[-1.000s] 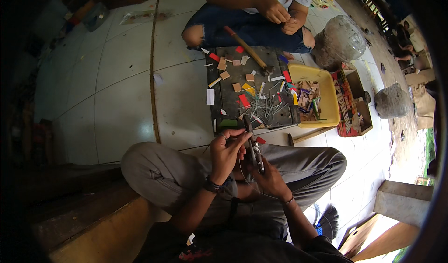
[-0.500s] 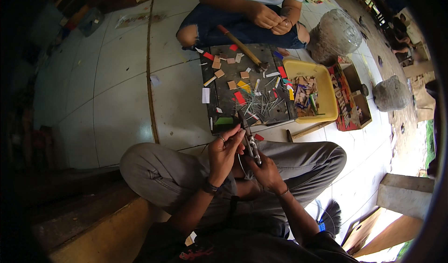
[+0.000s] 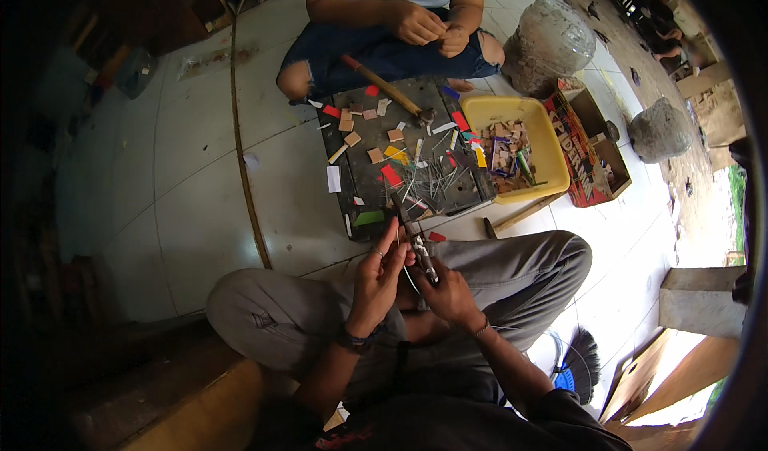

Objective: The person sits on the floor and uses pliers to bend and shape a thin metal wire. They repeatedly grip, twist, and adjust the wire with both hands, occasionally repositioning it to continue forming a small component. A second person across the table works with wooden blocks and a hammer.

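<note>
My right hand is wrapped round the handles of metal pliers, whose dark jaws point away over the near edge of a low black board. Close by on the left, my left hand has its fingers pinched together beside the pliers. A thin pale wire curves down from those fingers between my hands. Exactly where the jaws meet the wire is too small to make out. Several cut wires lie scattered on the board, among small wooden squares and red, yellow and white scraps.
A hammer lies across the board's far side; another is on the tiles. Right of the board stand a yellow tray of wooden pieces and a printed cardboard box. Opposite sits a person, hands together. A broom lies at right.
The view has shifted, so the board and tray sit farther left. My hands keep the same hold on the pliers and wire, with only slight movement.
</note>
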Action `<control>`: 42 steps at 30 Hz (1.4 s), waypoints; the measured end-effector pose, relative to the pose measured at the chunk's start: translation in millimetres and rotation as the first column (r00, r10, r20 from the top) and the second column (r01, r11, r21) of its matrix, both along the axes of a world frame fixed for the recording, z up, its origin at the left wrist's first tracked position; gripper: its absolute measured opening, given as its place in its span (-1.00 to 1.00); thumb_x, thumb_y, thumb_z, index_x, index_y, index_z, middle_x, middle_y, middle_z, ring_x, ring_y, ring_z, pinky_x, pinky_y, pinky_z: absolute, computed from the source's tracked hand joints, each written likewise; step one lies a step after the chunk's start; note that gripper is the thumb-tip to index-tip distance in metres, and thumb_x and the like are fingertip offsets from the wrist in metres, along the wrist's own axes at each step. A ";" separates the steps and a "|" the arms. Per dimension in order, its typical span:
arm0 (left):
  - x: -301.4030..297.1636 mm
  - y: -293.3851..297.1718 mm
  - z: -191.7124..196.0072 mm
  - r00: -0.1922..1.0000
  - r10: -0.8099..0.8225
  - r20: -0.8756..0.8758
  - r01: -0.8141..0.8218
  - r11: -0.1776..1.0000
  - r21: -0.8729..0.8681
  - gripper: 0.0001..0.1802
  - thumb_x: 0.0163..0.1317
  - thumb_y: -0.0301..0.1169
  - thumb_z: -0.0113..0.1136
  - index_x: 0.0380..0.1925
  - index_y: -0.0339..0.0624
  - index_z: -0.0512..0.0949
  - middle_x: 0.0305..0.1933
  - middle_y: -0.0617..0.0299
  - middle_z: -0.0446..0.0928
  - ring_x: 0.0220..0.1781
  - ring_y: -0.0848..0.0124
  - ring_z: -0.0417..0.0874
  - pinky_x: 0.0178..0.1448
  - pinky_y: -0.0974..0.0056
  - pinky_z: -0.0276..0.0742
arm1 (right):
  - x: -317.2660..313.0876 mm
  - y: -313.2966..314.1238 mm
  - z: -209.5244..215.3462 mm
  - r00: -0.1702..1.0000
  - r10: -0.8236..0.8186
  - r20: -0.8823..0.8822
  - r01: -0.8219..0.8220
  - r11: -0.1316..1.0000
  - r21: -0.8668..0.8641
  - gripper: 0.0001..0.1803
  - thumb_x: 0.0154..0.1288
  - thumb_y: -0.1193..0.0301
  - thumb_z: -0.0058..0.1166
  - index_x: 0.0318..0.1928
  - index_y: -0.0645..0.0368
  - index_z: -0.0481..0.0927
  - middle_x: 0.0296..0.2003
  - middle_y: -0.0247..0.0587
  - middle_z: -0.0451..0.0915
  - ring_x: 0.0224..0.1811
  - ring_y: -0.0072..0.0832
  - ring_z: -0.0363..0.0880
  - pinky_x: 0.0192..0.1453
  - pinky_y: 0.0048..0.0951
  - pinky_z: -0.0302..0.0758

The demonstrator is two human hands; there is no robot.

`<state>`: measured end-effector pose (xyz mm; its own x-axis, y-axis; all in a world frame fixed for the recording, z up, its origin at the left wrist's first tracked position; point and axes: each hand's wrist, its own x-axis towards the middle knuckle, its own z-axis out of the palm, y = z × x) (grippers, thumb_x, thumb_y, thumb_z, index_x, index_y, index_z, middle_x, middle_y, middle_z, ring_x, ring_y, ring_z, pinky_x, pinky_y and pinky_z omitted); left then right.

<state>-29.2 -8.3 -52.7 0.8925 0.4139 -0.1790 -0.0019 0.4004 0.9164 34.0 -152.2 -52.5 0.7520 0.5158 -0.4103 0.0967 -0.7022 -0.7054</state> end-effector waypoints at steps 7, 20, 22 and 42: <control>1.9 -3.6 8.7 0.998 0.034 -0.043 -0.037 0.998 -0.055 -0.46 0.51 -0.41 0.04 0.44 -0.15 0.25 0.02 0.25 0.54 -0.24 0.60 0.57 -0.17 0.40 0.64 | 3.2 -4.0 5.2 0.996 -0.007 -0.089 0.014 0.997 0.081 -0.54 0.38 0.18 0.07 0.14 0.23 0.50 -0.20 0.19 0.66 -0.08 -0.08 0.68 0.01 -0.18 0.55; 3.1 -1.2 6.6 0.977 0.193 -0.089 -0.202 0.973 -0.115 -0.62 0.50 -0.27 0.08 0.23 -0.12 0.45 -0.15 0.25 0.58 -0.30 0.58 0.58 -0.13 0.43 0.61 | 21.3 -6.3 20.4 0.843 -0.014 -0.537 0.153 0.965 0.215 -0.52 0.42 0.18 0.06 0.11 0.34 0.55 -0.08 -0.20 0.65 0.02 -0.50 0.53 0.15 -0.44 0.44; 5.0 -1.2 9.1 0.977 0.204 -0.065 -0.212 0.963 -0.168 -0.60 0.50 -0.26 0.08 0.27 -0.09 0.44 -0.16 0.26 0.58 -0.27 0.57 0.61 -0.11 0.42 0.63 | 24.2 -6.9 22.6 0.873 -0.018 -0.488 0.129 0.972 0.195 -0.53 0.42 0.18 0.06 0.11 0.34 0.55 -0.08 -0.20 0.65 0.00 -0.51 0.53 0.14 -0.43 0.44; 9.2 -4.3 19.2 0.975 0.205 -0.088 -0.223 0.925 -0.309 -0.72 0.41 -0.27 0.23 0.01 -0.12 0.46 -0.17 0.21 0.59 -0.31 0.50 0.61 -0.20 0.39 0.62 | -7.9 -21.6 33.9 0.791 -0.028 -0.612 0.344 0.847 0.406 -0.61 0.33 0.22 0.29 0.10 -0.01 0.54 -0.39 -0.60 0.53 -0.55 -0.82 0.28 -0.54 -0.63 0.19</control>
